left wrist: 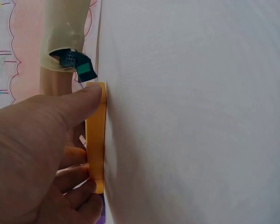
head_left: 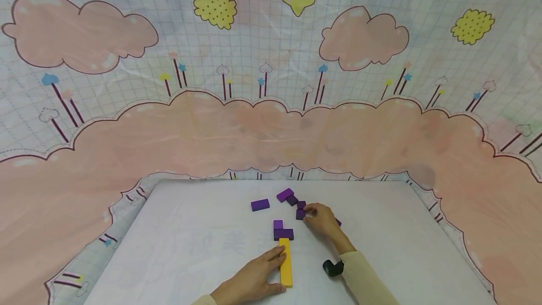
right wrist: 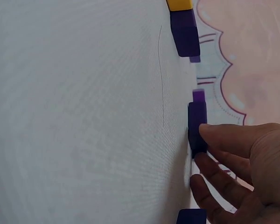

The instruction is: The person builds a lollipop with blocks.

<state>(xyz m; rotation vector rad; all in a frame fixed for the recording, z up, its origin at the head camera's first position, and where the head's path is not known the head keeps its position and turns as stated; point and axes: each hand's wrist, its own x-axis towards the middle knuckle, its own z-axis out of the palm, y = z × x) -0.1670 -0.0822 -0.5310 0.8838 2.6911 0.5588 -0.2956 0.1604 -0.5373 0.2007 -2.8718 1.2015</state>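
My left hand (head_left: 256, 275) holds a long yellow bar (head_left: 286, 267) that lies on the white table, thumb at its near end and fingers along its left side. Just beyond the bar's far end sit a purple block (head_left: 283, 235) lying crosswise and a lighter purple block (head_left: 278, 224) behind its left part. Farther off to the right, my right hand (head_left: 323, 221) pinches a dark purple block (head_left: 300, 214), also seen in the right wrist view with the thumb on its side. Another small purple block (head_left: 301, 204) stands right behind it.
Toward the back lie a dark block (head_left: 292, 200), a purple block (head_left: 285, 195) and a separate purple block (head_left: 260, 205) to the left. A further purple block (head_left: 338, 222) peeks out beside the right hand. A dark wrist device (head_left: 333, 268) sticks out from the right sleeve.
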